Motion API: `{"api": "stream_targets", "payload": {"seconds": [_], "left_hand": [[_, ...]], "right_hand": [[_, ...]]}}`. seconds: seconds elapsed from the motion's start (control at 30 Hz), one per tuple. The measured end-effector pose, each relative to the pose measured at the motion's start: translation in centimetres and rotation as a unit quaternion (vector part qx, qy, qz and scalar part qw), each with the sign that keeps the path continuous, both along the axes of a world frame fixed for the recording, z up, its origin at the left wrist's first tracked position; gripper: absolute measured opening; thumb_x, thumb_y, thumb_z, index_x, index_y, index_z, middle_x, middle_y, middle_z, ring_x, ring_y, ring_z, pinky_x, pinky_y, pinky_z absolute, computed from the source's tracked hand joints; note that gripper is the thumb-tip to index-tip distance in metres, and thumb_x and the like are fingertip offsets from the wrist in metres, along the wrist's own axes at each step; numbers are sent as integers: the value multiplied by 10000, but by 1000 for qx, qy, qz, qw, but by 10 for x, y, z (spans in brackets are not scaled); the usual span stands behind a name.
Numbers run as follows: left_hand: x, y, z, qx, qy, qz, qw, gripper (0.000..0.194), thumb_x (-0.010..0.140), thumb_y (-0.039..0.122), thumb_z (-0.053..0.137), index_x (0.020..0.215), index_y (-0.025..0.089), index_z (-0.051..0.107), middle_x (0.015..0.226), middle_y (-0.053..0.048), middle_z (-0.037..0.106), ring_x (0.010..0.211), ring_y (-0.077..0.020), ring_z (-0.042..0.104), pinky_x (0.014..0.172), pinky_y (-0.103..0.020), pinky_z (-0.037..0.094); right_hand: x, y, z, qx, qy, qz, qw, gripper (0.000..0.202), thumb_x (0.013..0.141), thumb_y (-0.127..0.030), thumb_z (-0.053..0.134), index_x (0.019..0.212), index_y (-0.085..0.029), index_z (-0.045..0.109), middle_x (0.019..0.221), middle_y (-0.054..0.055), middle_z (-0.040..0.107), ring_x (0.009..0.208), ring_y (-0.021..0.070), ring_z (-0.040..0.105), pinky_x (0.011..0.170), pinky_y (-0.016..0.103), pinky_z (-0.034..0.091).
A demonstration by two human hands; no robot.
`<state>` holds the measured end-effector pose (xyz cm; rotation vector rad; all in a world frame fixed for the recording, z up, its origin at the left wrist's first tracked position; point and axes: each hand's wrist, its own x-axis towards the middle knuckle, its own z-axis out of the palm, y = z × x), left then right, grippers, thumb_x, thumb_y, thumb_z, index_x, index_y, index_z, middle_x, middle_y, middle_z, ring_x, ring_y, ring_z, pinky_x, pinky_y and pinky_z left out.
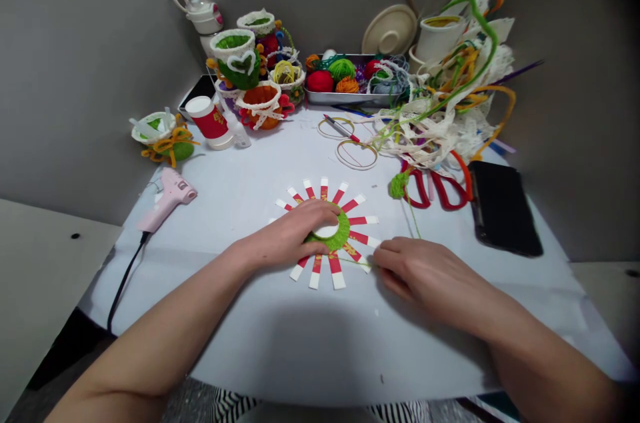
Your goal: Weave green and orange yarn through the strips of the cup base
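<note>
A paper cup cut into red-and-white strips (359, 220) lies splayed flat like a sun on the table. Green yarn (342, 234) is woven in a ring around its white round base (326, 230). My left hand (305, 226) grips this cup from the left, thumb and fingers on the woven ring. To the right of the strips, my right hand (415, 270) is closed in a pinch on the green yarn strand, which runs taut from the ring. From that hand the strand leads up to a small green yarn ball (399, 185) beside the red-handled scissors (440, 190).
At left are a pink glue gun (173, 196) with a black cord and a red-and-white paper cup (210, 122). Yarn-covered cups (240, 60) and a metal tray (350, 98) of yarn balls stand behind. Tangled lace (430, 123) and a black phone (505, 208) lie right.
</note>
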<state>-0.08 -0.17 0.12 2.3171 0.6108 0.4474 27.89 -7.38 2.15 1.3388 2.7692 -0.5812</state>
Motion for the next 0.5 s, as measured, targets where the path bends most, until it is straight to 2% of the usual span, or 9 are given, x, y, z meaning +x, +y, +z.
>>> {"api": "stream_targets", "payload": {"seconds": [0.17, 0.37, 0.5], "left_hand": [[1, 0, 1, 4, -2, 1, 1000, 334, 964, 198, 745, 1234, 231, 551, 1446, -141, 602, 1380, -287, 542, 1139, -509, 497], [0, 0, 0, -3, -6, -2, 1000, 319, 973, 212, 735, 1231, 231, 549, 1435, -145, 609, 1358, -288, 557, 1135, -520, 500], [-1, 0, -1, 3, -12, -2, 1000, 326, 977, 231, 734, 1246, 234, 550, 1455, -157, 599, 1381, -299, 542, 1141, -544, 496]], "right_hand": [[5, 7, 1, -20, 44, -9, 999, 215, 990, -163, 527, 813, -208, 640, 797, 44, 668, 694, 174, 598, 624, 297, 365], [17, 10, 0, -9, 169, 8, 985, 241, 1070, -245, 492, 1041, -226, 731, 938, 62, 758, 836, 189, 697, 741, 306, 510], [20, 11, 7, 8, 211, 38, 977, 262, 1078, -233, 493, 1125, -219, 750, 925, 64, 767, 834, 176, 715, 740, 290, 531]]}}
